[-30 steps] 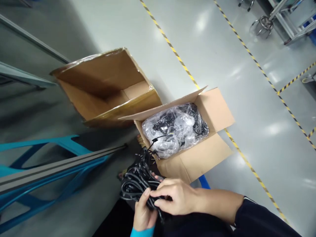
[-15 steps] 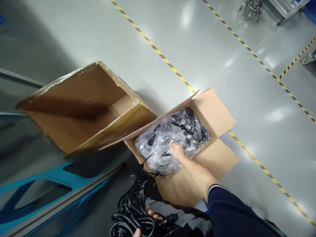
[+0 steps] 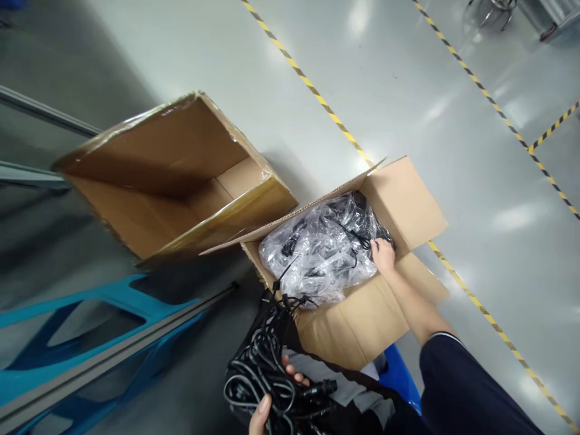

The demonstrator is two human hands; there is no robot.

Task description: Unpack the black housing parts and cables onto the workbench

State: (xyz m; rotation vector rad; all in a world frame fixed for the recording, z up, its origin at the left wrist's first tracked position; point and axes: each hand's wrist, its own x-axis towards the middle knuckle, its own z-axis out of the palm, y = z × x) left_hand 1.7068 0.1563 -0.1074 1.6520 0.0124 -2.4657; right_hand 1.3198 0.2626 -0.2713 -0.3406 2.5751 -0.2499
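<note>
The left hand, cut off by the lower edge, clamps a tangled black cable bundle. The right hand's fingers curl onto bagged cables in the open carton; the grip is hidden.

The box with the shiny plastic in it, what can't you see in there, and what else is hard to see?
- Head view: black cables in the open box are blurred by the crinkled plastic bag; their number is unclear.
- Right hand: fingertips sink among bag and cables, so its grip is hidden.
- Left hand: cut off by the bottom edge, under the cable bundle.
- Empty box: its far inside corner is in shadow.
</note>
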